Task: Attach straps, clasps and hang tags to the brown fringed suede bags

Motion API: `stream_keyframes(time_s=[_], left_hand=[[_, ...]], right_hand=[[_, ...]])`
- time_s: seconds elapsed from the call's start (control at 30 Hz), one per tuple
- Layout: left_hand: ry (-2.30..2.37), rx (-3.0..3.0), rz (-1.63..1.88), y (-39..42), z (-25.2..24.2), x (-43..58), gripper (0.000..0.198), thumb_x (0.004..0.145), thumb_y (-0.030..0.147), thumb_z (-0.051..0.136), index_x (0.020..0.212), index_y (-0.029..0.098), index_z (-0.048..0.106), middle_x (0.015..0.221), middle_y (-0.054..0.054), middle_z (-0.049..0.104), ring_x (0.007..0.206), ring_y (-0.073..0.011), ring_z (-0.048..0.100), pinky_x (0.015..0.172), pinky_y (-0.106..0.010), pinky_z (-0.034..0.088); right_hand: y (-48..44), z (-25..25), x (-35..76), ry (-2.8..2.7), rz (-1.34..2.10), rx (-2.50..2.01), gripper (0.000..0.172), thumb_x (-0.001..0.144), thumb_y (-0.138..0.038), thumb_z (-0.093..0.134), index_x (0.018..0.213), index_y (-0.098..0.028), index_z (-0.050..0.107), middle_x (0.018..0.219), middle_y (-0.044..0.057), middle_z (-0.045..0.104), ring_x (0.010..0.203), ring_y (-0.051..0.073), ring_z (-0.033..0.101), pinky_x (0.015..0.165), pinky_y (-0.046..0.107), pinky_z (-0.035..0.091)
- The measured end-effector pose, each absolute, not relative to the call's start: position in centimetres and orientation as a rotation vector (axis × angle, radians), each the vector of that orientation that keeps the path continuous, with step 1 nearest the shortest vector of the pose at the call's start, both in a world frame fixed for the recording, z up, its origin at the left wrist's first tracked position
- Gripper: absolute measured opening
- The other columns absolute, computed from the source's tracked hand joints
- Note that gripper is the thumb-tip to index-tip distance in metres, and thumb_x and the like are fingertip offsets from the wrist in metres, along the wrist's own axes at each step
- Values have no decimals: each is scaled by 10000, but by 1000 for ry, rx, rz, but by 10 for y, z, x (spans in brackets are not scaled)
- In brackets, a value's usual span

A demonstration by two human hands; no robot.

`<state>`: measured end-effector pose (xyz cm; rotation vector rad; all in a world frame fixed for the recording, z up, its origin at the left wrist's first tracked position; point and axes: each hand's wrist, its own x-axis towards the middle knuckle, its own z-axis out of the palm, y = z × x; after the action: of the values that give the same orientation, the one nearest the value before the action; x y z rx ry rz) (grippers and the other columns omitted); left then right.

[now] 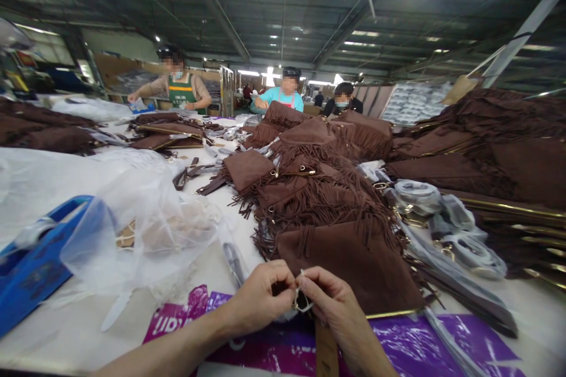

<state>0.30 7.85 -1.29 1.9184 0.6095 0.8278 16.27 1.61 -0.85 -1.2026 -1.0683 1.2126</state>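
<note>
My left hand [267, 294] is closed in a pinch on a thin white cord [303, 308]. Facing it, my right hand [331, 300] pinches the same cord, which forms a small loop between the fingertips. A kraft-brown tag [326, 350] hangs below my right hand; whether the cord runs through it is hidden. Just beyond both hands lies a dark brown fringed suede bag [349, 262] with a gold zipper along its near edge. Under the hands are purple printed plastic bags [398, 339].
More fringed bags [508, 165] are heaped at the right, beside plastic-wrapped straps [469, 247]. A blue tape dispenser [39, 271] and thin white plastic wrapping [145, 230] lie at the left. Three co-workers, one in a green apron [182, 93], are across the table.
</note>
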Motion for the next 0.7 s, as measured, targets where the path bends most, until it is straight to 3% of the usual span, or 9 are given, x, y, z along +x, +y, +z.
stream_keyframes(time_s=[0.13,0.23,0.33,0.47,0.7], left_hand=[[695,1854,971,79,-12,3,104,738,108,490,661,164,531,714,5,515,675,-120,482,607,-216,359],[695,1823,970,80,-10,2,99,753,120,478,676,171,514,721,11,490,652,-113,455,582,-213,347],[690,1859,967,80,-8,1,107,763,117,468,684,171,514,713,16,487,653,-112,449,593,-214,345],[681,1911,982,80,-8,1,110,767,118,484,677,169,523,698,18,497,662,-113,459,615,-216,353],[657,1962,968,79,-7,1,101,729,105,478,664,169,522,686,14,514,654,-115,458,613,-217,349]], right_hand=[[13,-10,163,-1131,1198,-1215,458,771,-619,687,761,-170,599,579,-70,452,419,56,310,425,188,222],[10,-12,158,-1231,1158,-1307,341,761,-513,678,768,-189,573,566,-77,428,444,91,366,441,200,280],[8,-14,150,-1365,852,-1463,207,764,-395,647,732,-196,602,613,-54,455,499,118,403,473,226,299],[9,-18,143,-1477,512,-1468,277,870,-343,543,633,-202,573,678,-19,520,575,140,457,542,257,313],[9,-22,144,-1440,533,-1505,235,824,-334,519,630,-210,561,623,-34,495,516,135,445,504,252,302]])
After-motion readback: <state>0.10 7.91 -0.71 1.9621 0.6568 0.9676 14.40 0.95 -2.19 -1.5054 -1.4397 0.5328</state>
